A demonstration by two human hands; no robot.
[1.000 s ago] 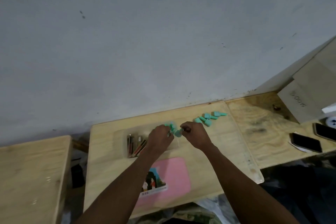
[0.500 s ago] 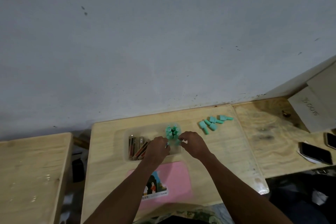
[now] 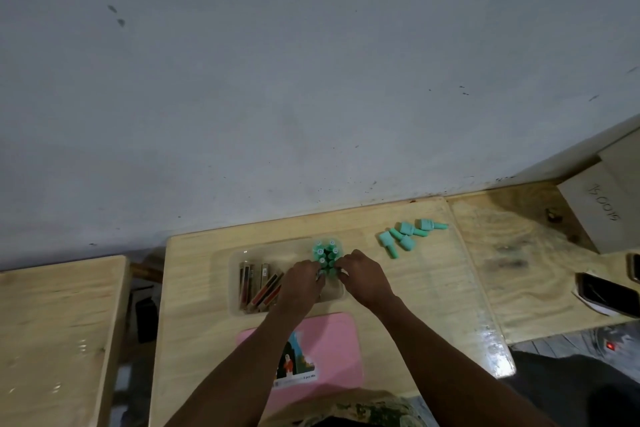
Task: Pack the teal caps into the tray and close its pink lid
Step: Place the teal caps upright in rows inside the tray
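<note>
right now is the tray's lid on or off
Off. The pink lid lies flat on the table in front of the clear tray, apart from it, and the tray's caps show uncovered.

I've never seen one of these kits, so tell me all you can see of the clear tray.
The tray is a shallow, see-through plastic box with rounded corners, lidless, flat on the wooden table. Flat sticks lie in its left part; teal caps stand bunched at its far right. Both hands, left hand and right hand, reach in there. The pink lid lies just in front.

Caps point(image 3: 327, 257) stand in the tray point(image 3: 239, 308); lid point(image 3: 332, 340) before it, loose caps point(image 3: 407, 235) right
</note>
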